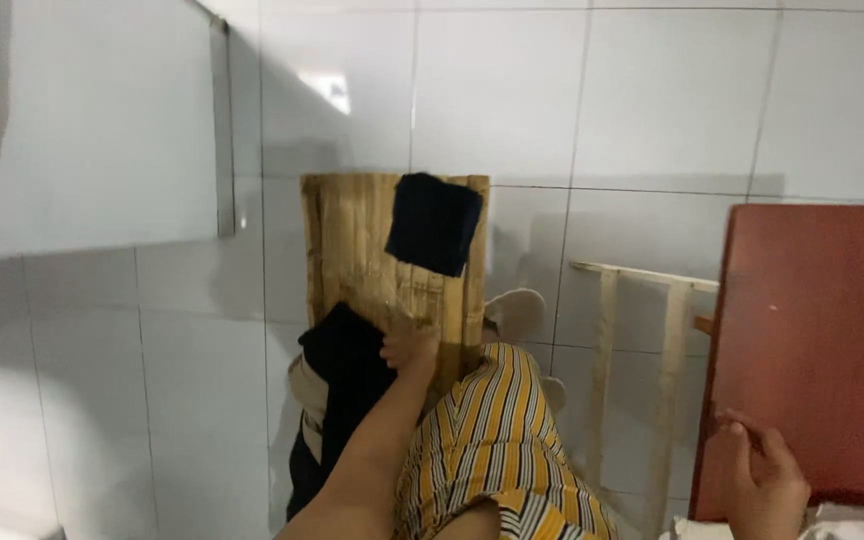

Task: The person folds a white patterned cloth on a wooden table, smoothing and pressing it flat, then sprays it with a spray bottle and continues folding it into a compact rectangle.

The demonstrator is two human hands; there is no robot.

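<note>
A: Report the position of the left hand.

B: The left hand (408,350) is at centre frame, its forearm rising from the bottom edge. The fingers are curled against the lower part of the bamboo panel (352,250), which stands upright against the white tiled wall (652,100). Whether the fingers grip the panel or the cloth beside it cannot be determined.

A: Which cloth items are adjacent?

B: A black garment (347,370) hangs just left of the hand, touching it. A yellow striped fabric (492,440) lies below and to the right, overlapping the foot of the panel. A separate dark square cloth (434,222) is draped at the upper right corner of the panel, apart from the hand.

A: Report the right hand.

B: The right hand (762,480) is at lower right of the frame. The fingers are partly bent and rest at the lower left edge of the red-brown board (822,340); a firm grasp is not confirmed, as the fingertips are partly hidden.

A: Other components in view?

B: A pale wooden frame (642,350) leans against the wall between the panel and the board. A rounded beige object (517,312) shows just right of the panel; its kind cannot be identified.
</note>
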